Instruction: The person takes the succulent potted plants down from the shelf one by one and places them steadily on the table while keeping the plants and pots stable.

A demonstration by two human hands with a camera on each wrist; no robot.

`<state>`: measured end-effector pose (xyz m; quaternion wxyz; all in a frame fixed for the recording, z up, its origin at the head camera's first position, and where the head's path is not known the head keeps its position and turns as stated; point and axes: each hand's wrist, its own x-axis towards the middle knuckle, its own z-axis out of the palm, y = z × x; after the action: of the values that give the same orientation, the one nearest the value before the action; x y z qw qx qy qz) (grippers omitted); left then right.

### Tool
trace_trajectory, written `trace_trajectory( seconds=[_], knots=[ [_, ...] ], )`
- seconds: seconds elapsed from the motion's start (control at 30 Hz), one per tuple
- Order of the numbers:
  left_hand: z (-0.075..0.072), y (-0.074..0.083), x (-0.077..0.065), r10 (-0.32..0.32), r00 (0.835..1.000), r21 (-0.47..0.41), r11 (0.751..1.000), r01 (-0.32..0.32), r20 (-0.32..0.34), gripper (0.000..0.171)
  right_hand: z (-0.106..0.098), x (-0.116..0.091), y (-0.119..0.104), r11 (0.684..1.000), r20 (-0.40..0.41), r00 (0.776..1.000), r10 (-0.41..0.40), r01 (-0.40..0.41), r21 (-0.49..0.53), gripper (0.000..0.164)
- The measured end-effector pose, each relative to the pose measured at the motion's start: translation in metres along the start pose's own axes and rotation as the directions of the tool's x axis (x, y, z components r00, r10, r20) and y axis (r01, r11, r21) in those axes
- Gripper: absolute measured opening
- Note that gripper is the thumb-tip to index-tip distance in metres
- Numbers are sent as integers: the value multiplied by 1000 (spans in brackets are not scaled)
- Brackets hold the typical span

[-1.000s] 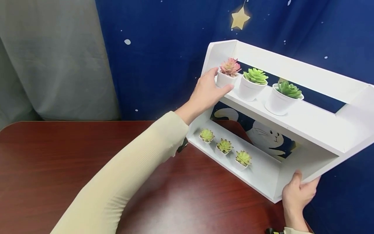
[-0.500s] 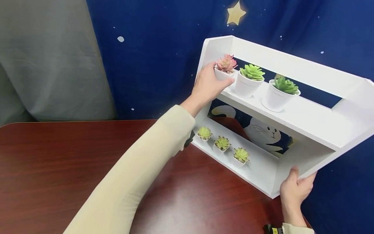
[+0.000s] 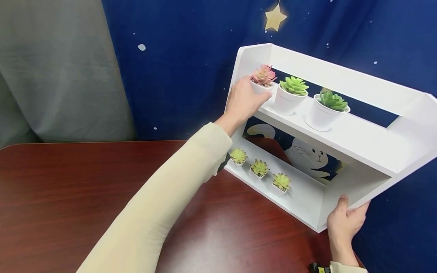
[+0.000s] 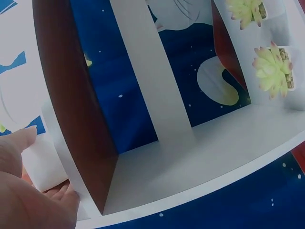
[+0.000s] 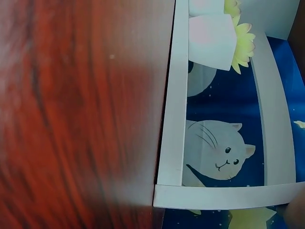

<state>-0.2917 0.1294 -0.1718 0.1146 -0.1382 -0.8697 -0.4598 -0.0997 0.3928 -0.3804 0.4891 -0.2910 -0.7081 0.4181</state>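
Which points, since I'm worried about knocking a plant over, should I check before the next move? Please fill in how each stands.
1. Left hand grips the pink succulent by its pot: ok.
2. That pot's base off the upper shelf: cannot tell; the hand covers the base in the head view.
3. Room between the left thumb and the bright green plant: not ok, I'd say; it looks tight in the head view.
4. Bright green plant and dark green plant standing on the upper shelf, pots apart: ok.
5. Right hand holding the shelf unit at its side: ok.
6. Three small succulents apart, in a row on the lower shelf: ok.
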Motion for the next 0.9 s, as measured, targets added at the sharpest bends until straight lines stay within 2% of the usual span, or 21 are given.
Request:
trace_trajectory(
  seconds=[0.57, 0.73, 0.9],
  knots=[
    [-5, -11, -2, 14, 1000, -108, 994, -17, -22, 64, 5, -1, -1, 1000, 6, 1000, 20, -20, 9, 49],
    [-7, -13, -7, 49, 999, -133, 990, -51, -14, 65, 4, -1, 0, 998, -8, 998, 54, -55, -19, 50],
    [-11, -12, -17, 83, 996, -143, 987, -79, 18, 67, 0, 1, 0, 999, -16, 999, 42, -42, -3, 49]
  ],
)
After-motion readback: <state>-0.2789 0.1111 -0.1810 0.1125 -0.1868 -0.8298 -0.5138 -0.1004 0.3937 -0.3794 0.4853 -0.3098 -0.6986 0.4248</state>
